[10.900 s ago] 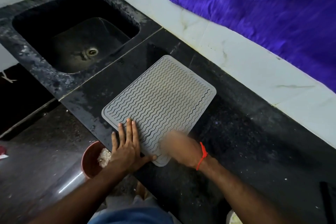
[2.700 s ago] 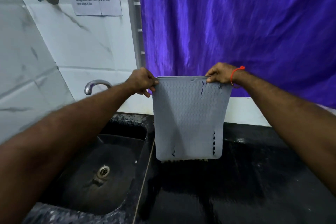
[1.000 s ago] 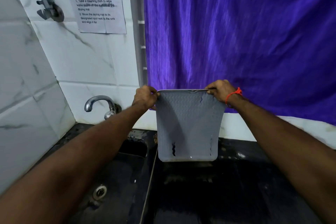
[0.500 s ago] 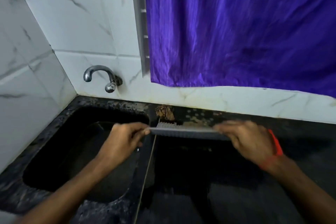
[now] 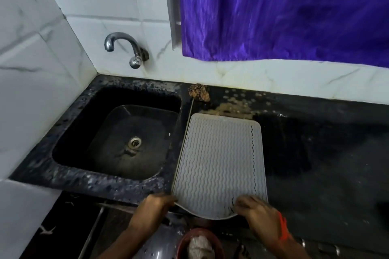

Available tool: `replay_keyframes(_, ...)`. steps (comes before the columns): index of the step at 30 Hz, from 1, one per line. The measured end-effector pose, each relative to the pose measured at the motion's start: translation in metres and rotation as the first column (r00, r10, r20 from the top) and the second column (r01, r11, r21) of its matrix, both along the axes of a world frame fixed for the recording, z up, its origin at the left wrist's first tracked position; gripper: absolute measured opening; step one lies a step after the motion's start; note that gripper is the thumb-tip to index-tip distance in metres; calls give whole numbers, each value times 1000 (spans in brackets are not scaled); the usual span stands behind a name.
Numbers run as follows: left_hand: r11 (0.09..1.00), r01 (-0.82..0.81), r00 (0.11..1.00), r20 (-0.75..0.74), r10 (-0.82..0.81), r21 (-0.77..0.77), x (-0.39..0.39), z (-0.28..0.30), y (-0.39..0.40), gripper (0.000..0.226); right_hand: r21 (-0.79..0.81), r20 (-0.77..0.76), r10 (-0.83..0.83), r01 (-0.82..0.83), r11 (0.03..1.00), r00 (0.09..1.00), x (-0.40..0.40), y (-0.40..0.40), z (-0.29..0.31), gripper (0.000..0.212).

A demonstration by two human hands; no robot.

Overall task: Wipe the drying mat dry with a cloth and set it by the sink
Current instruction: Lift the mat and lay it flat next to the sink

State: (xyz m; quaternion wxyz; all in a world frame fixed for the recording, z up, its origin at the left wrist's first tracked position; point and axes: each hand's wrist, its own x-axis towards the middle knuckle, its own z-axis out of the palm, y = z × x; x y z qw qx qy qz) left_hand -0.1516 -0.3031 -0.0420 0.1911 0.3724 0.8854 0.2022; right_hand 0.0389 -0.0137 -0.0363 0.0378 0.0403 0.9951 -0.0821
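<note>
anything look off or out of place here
The drying mat lies flat beside the sink, but its near edge overhangs the counter and sags between the left hand and right hand. A brown crumpled clump sits behind it.

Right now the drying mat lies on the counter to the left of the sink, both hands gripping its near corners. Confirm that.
Not quite. The head view shows the drying mat on the counter to the right of the sink, not the left. The rest holds: the left hand and the right hand each grip a near corner.
</note>
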Motion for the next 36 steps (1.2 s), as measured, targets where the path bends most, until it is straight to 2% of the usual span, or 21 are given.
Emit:
replay_keyframes(3, 999, 17, 1000, -23, -18, -48, 7, -14, -9, 33, -71, 54, -17, 21, 997, 998, 5, -8, -11, 28)
replay_keyframes(5, 997, 9, 999, -32, -11, -72, 9, -17, -11, 35, -100, 93, 28, -18, 995, 995, 8, -4, -15, 20)
replay_keyframes(8, 999, -22, 998, -60, 19, -48, 8, -11, -7, 32, -233, 125, 71, -40, 972, 990, 4, 7, -6, 38)
replay_keyframes(11, 998, -59, 995, -83, 60, 7, -9, 0, 6, 29, -301, 78, -61, 82, 950, 995, -8, 26, 7, 44)
replay_keyframes(15, 997, -20, 985, -168, 32, 70, -52, 21, 46, 26, -348, 72, -250, 259, 901, 966, -41, 59, 19, 19)
replay_keyframes(19, 996, 44, 986, -165, -29, 84, -98, 33, 106, 32, -354, 135, -370, 393, 849, 919, -96, 90, 27, 37)
replay_keyframes(23, 995, 59, 989, -129, -70, -85, -131, 32, 161, 42, -315, 175, -414, 449, 836, 893, -141, 113, 18, 47)
replay_keyframes(26, 970, 70, 994, -71, -89, -232, -149, 25, 189, 50, -274, 202, -397, 440, 855, 896, -164, 122, 19, 50)
replay_keyframes(33, 964, 63, 998, -14, -68, -258, -171, 16, 221, 56, -161, 182, -347, 376, 913, 920, -196, 150, -7, 55)
replay_keyframes(36, 930, 94, 996, 30, -89, -354, -178, 10, 228, 60, -142, 210, -345, 378, 915, 915, -202, 157, -20, 61)
